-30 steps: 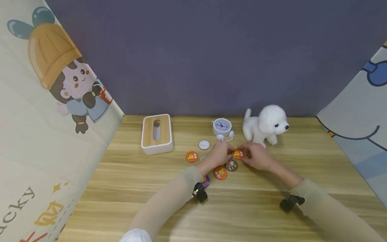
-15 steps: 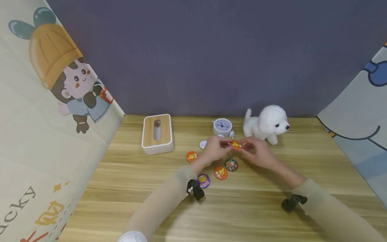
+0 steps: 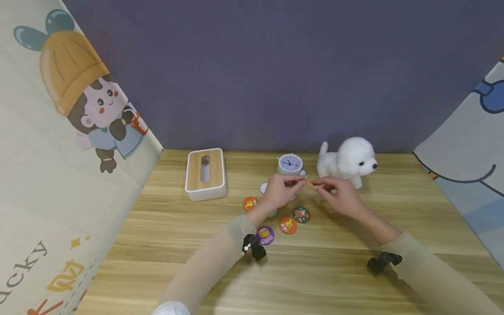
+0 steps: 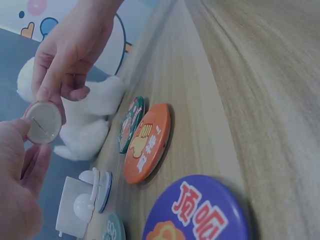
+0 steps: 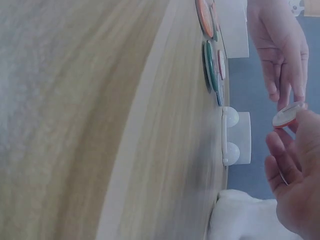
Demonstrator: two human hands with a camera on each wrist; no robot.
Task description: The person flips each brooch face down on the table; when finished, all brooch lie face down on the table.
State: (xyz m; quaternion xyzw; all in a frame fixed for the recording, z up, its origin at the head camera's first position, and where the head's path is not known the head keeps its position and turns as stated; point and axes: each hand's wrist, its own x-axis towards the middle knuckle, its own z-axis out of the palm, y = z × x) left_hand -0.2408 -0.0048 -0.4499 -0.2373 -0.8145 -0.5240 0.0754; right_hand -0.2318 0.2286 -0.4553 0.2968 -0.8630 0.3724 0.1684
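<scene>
In the head view you saw the orange-rimmed pin badge only as a thin sliver, held up just in front of the alarm clock; the left wrist view showed its white back and pin. Your left hand pinched one edge, and your right hand pinched the opposite one.

Below, on the wooden table, the orange thumbs-up badge lay just beside the dark green badge, with the purple badge near your left wrist. The white plush dog stood beyond your right hand, the tissue box well to the left.

Your left hand partly covered the white badge and pale green badge. A blue-edged disc by the clock was probably another badge, mostly hidden from above.
</scene>
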